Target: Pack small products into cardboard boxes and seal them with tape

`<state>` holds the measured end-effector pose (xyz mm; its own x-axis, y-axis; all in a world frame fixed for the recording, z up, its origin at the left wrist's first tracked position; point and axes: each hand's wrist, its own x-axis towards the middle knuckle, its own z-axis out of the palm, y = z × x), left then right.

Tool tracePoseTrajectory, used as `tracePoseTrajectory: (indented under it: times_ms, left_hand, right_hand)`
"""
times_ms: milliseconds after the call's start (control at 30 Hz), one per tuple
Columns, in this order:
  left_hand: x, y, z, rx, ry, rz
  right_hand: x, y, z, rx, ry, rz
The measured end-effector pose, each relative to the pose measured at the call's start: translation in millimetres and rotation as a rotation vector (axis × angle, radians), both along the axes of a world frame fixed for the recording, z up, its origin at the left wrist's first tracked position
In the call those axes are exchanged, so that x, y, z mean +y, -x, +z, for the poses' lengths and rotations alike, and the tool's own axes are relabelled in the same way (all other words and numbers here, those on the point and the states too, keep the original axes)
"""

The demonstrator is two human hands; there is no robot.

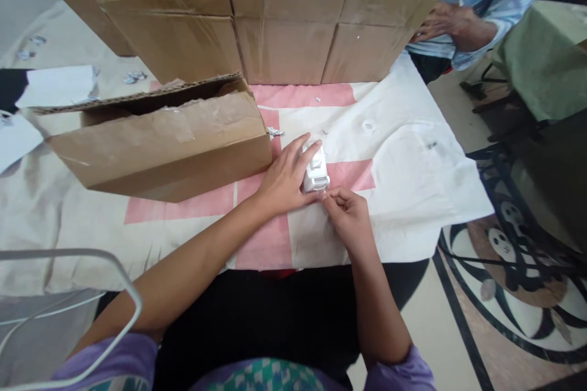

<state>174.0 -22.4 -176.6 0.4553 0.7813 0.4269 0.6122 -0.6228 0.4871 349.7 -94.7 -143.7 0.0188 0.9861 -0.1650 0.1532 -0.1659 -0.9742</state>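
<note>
A small white plastic device (316,172) with a ridged, roller-like part at its near end lies on the cloth-covered table. My left hand (285,178) holds it from the left, with the fingers along its far side and the thumb at its near edge. My right hand (346,211) is at the near right corner of the device, thumb and forefinger pinched together. Whatever is between those fingertips is too small to make out. The device's left side is partly covered by my left fingers.
An open cardboard box (183,140) stands to the left. Stacked cartons (284,49) rise along the back. Paper scraps (275,132) and a small white ring (368,126) lie on the tablecloth (413,195). Another person's hand (443,24) rests beside the cartons at the right.
</note>
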Motion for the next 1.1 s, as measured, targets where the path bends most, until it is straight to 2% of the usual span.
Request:
tracePoseTrajectory:
  times_ms: [700,1000,1100]
  left_hand:
    - [4,2,-5.4,-0.006,0.043,0.004]
    - [2,2,-5.5,-0.006,0.022,0.012]
    - [2,2,-5.9,-0.002,0.02,0.009]
  right_hand:
    - [-8,-3,9.1,0.207,0.071,0.01]
    - [-6,-4,9.3,0.534,0.22,0.017]
    - [-8,-3,11.0,0.47,0.198,0.007]
